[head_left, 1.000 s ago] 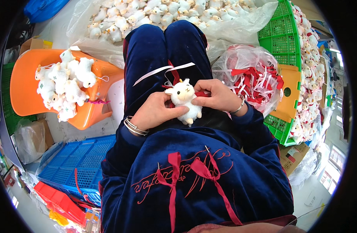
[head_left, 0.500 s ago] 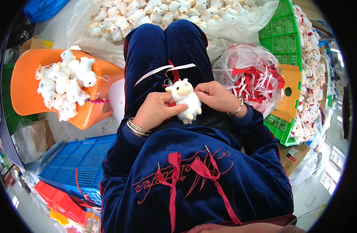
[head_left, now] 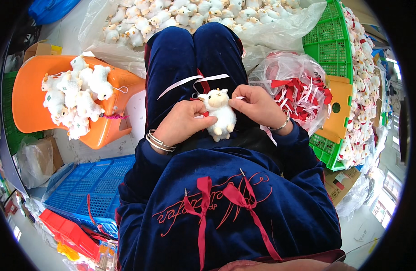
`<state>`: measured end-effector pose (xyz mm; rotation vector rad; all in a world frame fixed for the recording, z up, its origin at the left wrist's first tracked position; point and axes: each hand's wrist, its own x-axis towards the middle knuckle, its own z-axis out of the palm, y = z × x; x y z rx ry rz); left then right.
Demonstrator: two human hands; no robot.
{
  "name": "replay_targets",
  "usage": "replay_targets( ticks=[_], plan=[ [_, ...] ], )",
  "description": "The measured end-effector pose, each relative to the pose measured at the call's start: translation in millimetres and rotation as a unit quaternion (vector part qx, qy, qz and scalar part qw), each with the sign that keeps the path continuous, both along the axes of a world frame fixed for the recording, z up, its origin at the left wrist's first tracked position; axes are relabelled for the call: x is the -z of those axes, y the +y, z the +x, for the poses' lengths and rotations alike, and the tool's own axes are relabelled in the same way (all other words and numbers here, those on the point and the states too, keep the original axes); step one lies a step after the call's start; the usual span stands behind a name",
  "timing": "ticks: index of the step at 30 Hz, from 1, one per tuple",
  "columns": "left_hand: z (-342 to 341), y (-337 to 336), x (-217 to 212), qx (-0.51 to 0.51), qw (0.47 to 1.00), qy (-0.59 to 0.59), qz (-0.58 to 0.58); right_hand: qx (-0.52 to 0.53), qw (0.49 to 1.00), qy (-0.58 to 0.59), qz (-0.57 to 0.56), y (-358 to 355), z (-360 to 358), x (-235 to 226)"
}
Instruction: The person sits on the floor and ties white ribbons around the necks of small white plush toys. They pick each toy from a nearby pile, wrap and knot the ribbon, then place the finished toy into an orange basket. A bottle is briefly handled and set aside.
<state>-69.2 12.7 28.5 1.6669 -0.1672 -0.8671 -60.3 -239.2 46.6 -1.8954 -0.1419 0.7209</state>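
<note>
A small white plush sheep (head_left: 223, 118) sits upright over my lap, its tan face tipped up. My left hand (head_left: 180, 125) is closed around its left side, the thumb across its body. A bit of red fabric (head_left: 205, 114) shows between that thumb and the toy's neck. At the other side of the neck, my right hand (head_left: 258, 107) pinches a white ribbon, and a ribbon tail (head_left: 268, 134) hangs below the hand. Another white ribbon with red (head_left: 181, 85) lies across my thighs behind the toy. How the ribbon passes behind the neck is hidden.
Several plush sheep are piled on an orange chair (head_left: 29, 97) at left. A plastic bag (head_left: 273, 67) of red, white-ribboned pieces lies at right, beside a green crate (head_left: 326, 43). More sheep (head_left: 160, 18) fill a sheet ahead. A blue crate (head_left: 92, 187) stands lower left.
My right hand has moved up beside the sheep's neck, and a ribbon tail now shows under it. The sheep has turned more upright and shifted slightly right. My left hand still holds it.
</note>
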Motion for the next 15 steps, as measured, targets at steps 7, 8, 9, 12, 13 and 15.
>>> replay_targets(
  ticks=[7, 8, 9, 12, 13, 15],
  plan=[
    [-1.6, -3.5, 6.2, -0.009, 0.994, -0.096, 0.053, -0.044, 0.97, -0.237, -0.04, 9.5, -10.8, 15.7],
    [-2.8, -4.5, 8.8, -0.011, 0.992, -0.113, 0.06, -0.047, 0.962, -0.264, -0.045, 10.9, -11.3, 16.2],
    [-3.4, -5.9, 9.7, -0.013, 0.989, -0.131, 0.067, -0.049, 0.954, -0.292, -0.05, 11.7, -11.8, 16.6],
    [-3.6, -8.5, 4.4, -0.028, 0.98, -0.181, 0.073, -0.018, 0.952, -0.299, -0.068, 12.7, -13.4, 18.0],
    [-4.6, -9.0, 5.1, -0.037, 0.981, -0.178, 0.065, 0.003, 0.966, -0.253, -0.051, 13.2, -14.4, 20.1],
    [-8.0, -9.5, 9.6, -0.055, 0.982, -0.172, 0.049, 0.042, 0.986, -0.158, -0.016, 14.1, -15.9, 24.2]
  ],
)
